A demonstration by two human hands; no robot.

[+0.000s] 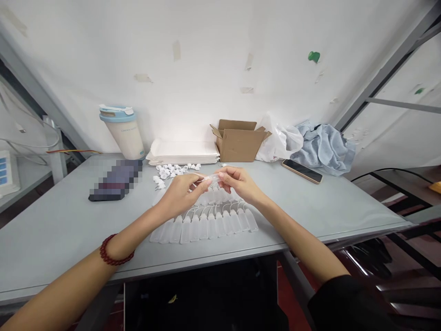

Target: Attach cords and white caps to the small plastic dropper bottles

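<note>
Between my fingertips, above the table (344, 209), is a small translucent plastic bottle (213, 178). My left hand (182, 195) pinches its left end, where a small white part shows, while my right hand (239, 183) grips the right end with thumb and fingers. Below my hands lies a row of similar translucent bottles (203, 228), side by side, with thin white curved tubes at their far ends. A second row of bottles (212, 197) lies behind, partly hidden by my hands. Beyond my left hand sits a loose pile of small white caps (172, 171).
Along the wall stand a cream cup with a blue lid (124, 135), a white stack (186, 151), an open cardboard box (240, 145), a white plastic bag (279, 140) and a blue cloth (325, 147). A phone (302, 171) lies right; a blurred dark item (117, 179) left.
</note>
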